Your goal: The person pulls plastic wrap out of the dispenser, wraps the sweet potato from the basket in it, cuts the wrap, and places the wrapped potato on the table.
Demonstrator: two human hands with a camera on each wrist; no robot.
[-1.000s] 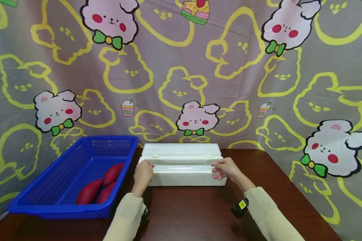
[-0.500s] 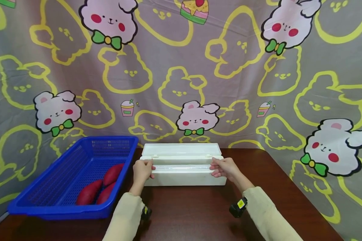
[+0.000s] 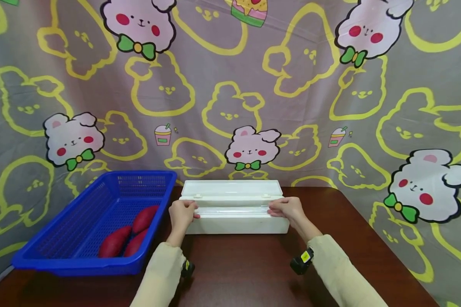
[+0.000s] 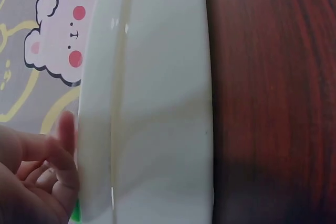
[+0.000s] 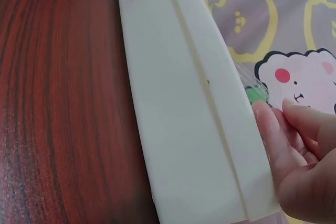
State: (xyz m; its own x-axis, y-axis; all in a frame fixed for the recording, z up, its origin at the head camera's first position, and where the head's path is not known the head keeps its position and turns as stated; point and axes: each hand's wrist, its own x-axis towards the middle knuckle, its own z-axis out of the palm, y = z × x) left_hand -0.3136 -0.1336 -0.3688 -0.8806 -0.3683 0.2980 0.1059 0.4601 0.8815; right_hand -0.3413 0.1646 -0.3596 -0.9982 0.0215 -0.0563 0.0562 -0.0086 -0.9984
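Note:
A long white cling film dispenser (image 3: 236, 226) lies on the table with its lid (image 3: 232, 186) raised at the back. Across its opening shows a glossy strip of clear cling film (image 3: 232, 210). My left hand (image 3: 182, 213) is at the dispenser's left end, thumb and fingertips pinching the film's edge. At the right end my right hand (image 3: 290, 209) pinches the other side of the film. In the right wrist view clear film (image 5: 251, 80) stretches from the fingertips of the right hand (image 5: 302, 153). The left wrist view has the left hand (image 4: 39, 174) behind the dispenser's rim, its grip partly hidden.
To the left stands a blue plastic basket (image 3: 82, 266) holding several red sweet-potato-like roots (image 3: 115, 242). A patterned cloth (image 3: 223, 64) hangs behind the brown table (image 3: 238, 273). Small black cameras (image 3: 302, 262) are worn on the wrists.
The right hand's lower fingers have drawn in toward the film's edge. The left hand's fingers have also settled at its side. Dispenser and basket have stayed put; the head view has shifted slightly.

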